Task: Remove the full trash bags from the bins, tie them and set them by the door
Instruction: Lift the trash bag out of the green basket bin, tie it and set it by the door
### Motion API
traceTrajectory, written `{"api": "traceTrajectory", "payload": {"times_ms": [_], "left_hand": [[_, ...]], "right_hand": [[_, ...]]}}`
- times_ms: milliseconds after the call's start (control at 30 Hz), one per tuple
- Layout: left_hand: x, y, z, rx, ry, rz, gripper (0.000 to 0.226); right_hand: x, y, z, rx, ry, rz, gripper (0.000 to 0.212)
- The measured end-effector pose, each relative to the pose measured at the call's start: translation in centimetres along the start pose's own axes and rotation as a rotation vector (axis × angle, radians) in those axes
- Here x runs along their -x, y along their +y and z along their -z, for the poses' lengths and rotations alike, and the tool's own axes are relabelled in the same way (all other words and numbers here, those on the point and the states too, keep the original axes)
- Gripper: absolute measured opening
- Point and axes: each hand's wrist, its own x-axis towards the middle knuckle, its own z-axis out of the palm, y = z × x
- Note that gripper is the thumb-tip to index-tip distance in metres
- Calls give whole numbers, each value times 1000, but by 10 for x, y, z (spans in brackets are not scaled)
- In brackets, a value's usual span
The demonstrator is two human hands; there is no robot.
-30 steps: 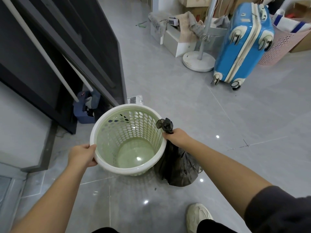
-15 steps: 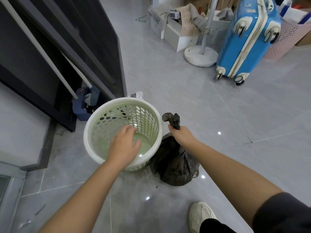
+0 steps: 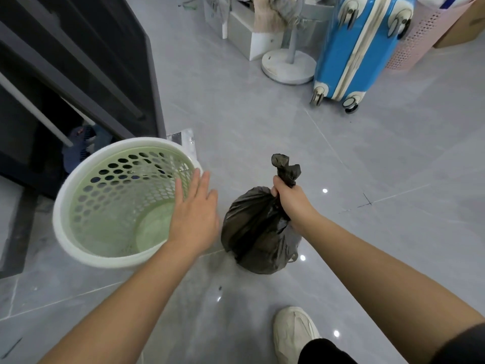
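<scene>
While right hand (image 3: 291,199) grips tied bag (image 3: 258,232), left hand (image 3: 195,214) open beside bin (image 3: 78,248), suitcase (image 3: 359,46) beyond

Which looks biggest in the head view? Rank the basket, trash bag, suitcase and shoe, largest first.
1. Basket, nearest the camera.
2. Suitcase, partly cut off and farther away, so it could really be larger.
3. Trash bag, held by the right hand.
4. Shoe.

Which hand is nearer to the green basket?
Left. The open left hand hovers over the green basket's right rim; the right hand grips the black bag's neck beside it.
</scene>
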Motion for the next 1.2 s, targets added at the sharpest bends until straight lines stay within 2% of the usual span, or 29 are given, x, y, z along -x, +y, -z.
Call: {"api": "traceTrajectory", "payload": {"times_ms": [67,100,200,267,300,367,400,433,533,633,700,733,800,833,933,1000,1067,1133,1200], "left_hand": [[-1,12,-2,152,139,-81,47],[-2,22,-3,271,137,-111,52],[-6,54,-11,509,-127,-118,72],[-14,70,-23,566,-187,-68,83],[-17,76,-27,608,-158,-26,77],[-22,82,-36,725,-52,57,43],[-23,82,-41,799,-31,96,28],[-24,80,-46,885,-37,133,24],[-22,68,-56,1085,-73,201,33],[-20,61,-55,1185,-84,245,40],[-22,61,-53,1231,-96,231,34],[-23,61,-51,1254,-96,224,31],[-27,63,-45,1357,-103,273,29],[-29,64,-41,1421,-110,326,29],[-34,65,-30,1560,-149,511,28],[-35,65,-28,1606,-185,614,26],[-36,66,-28,1611,-188,628,23],[-39,64,-30,1603,-181,570,19],[-41,61,-30,1551,-182,503,14]], "right_hand": [[-2,1,2,-37,-1,-16,35],[-4,1,3,-75,0,-33,34],[-11,5,6,-253,-16,-73,34],[-11,7,8,-341,-63,-78,35],[-11,8,8,-369,-91,-72,35],[-10,11,10,-365,-141,-59,37],[-10,12,12,-324,-163,-57,38],[-9,13,14,-264,-179,-55,39],[-5,11,28,35,-173,19,41],[-2,9,41,541,-38,215,46],[-2,9,44,873,78,278,47],[-2,8,45,960,111,290,48],[-2,6,51,990,122,292,53],[-3,6,56,922,92,281,53],[-7,4,79,573,-199,224,39],[-13,6,93,597,-337,211,43],[-20,15,97,663,-242,235,34],[-22,21,93,686,-7,322,14],[-24,28,86,767,150,387,9]]}}
